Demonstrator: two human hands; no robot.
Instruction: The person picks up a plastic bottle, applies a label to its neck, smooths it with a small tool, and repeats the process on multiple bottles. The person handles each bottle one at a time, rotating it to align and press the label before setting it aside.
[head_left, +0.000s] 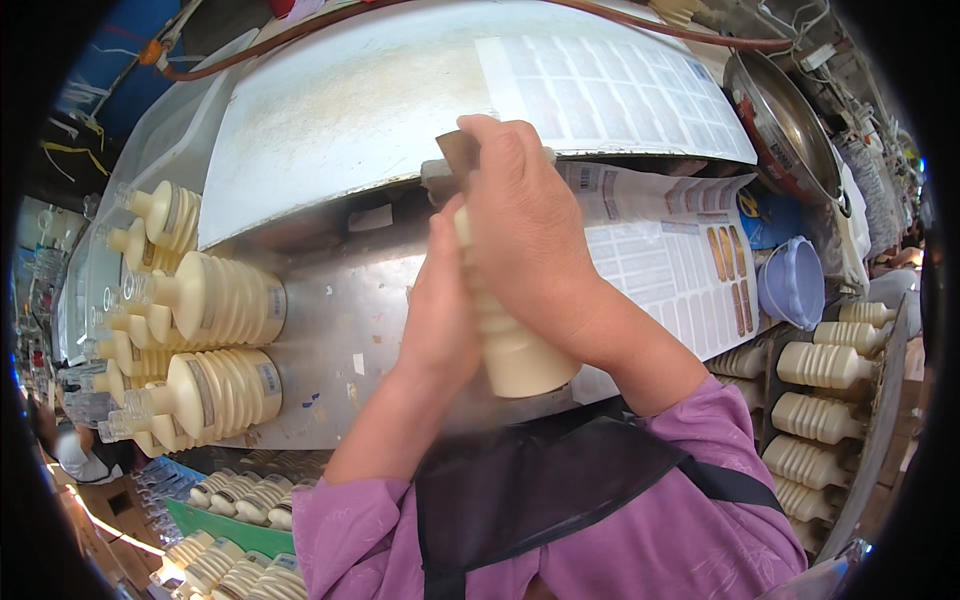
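Between my two hands is a cream-coloured bottle (525, 364) with a ribbed body, its base tilted towards me. My left hand (444, 307) lies along its left side. My right hand (529, 232) wraps over its upper right side, hiding much of the body and the neck. At the fingers of my right hand shows a small gold-brown label strip (456, 152); I cannot tell whether it touches the bottle. A greyish object (439, 178), partly hidden, is just beyond the fingertips. To the right lies a sheet of labels (660, 259), with several gold strips on it.
Several ribbed bottles (229, 300) lie at the metal table's (337, 300) left side. A raised white board (360, 97) spans the back, bearing another label sheet (600, 94). At right are a purple bucket (791, 281), a metal pan (784, 124) and bottles in a crate (814, 420).
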